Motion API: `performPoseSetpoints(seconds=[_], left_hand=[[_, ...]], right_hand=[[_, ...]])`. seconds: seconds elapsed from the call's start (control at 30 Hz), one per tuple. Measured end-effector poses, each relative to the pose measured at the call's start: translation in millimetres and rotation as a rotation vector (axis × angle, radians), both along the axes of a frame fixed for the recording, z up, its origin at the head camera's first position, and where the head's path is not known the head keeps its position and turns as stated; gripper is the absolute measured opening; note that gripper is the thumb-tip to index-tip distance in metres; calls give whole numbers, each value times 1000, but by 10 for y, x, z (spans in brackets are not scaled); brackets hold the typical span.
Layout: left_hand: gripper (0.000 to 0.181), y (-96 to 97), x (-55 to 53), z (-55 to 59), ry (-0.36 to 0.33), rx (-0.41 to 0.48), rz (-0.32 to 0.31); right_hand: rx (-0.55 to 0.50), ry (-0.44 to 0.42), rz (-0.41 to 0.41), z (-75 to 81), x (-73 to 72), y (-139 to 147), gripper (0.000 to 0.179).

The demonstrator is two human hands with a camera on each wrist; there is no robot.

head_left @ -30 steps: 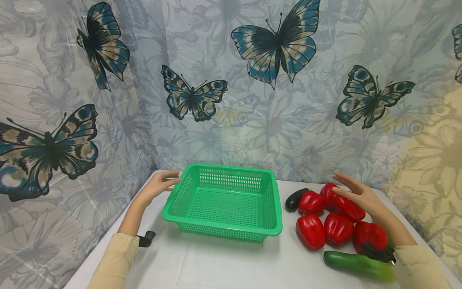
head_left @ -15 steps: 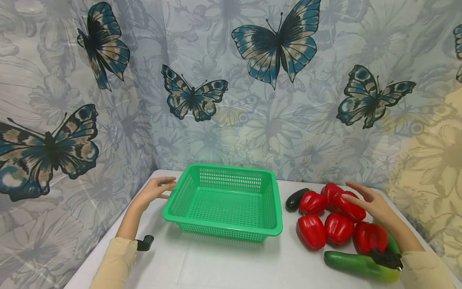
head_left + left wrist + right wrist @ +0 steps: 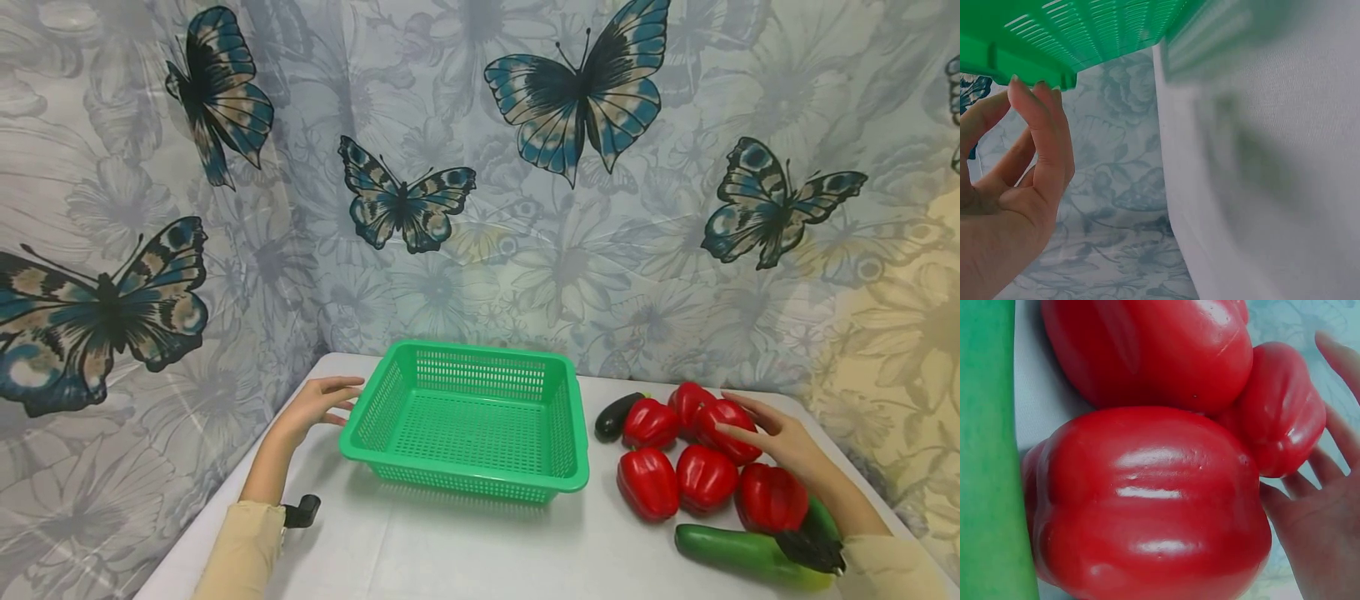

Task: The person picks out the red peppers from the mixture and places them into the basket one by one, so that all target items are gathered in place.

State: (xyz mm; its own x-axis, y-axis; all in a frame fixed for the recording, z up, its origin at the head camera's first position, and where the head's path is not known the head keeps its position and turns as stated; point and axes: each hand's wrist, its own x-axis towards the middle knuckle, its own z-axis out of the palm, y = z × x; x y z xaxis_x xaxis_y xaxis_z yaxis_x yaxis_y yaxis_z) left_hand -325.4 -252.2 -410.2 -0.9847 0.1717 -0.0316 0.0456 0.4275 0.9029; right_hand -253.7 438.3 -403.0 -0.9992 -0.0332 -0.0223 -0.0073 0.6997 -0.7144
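Observation:
My left hand (image 3: 309, 408) hovers beside the left wall of an empty green plastic basket (image 3: 457, 482), fingers loosely bent. In the left wrist view its fingertips lie close to the basket rim (image 3: 1029, 69); whether they touch I cannot tell. My right hand (image 3: 783, 433) reaches over the right-hand group of vegetables. Its thumb and fingers spread about a red bell pepper (image 3: 727, 432) at the back, without a visible grip. From the right wrist, my fingers (image 3: 1329, 465) show behind a red pepper (image 3: 1282, 412), with another large one (image 3: 1154, 506) nearer the camera.
More red peppers (image 3: 648, 483) lie grouped on the white table (image 3: 450, 550). A small dark eggplant (image 3: 617, 417) sits behind them, and a green zucchini (image 3: 731, 550) lies in front. Black wrist cameras (image 3: 302, 511) sit on both wrists. Butterfly-patterned cloth (image 3: 450, 292) encloses the table.
My right hand has moved right and lowered toward the back pepper. My left hand has drawn slightly left and down from the basket's rim. Basket and vegetables stay put.

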Motion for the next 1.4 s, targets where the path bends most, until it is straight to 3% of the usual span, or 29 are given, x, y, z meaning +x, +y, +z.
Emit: performPoseSetpoints(seconds=[0.23,0.77,1.4], left_hand=[[46,-32,23,-54,-9,55,-8],[47,-69,25,-169,-39,163,-9],[47,-43,26,-179,-52,186,13]], right_hand=[[-15,-30,5,-13,9,3,81],[-15,3,41,0,26,0,82],[-2,28,-77,-41,7,-52,90]])
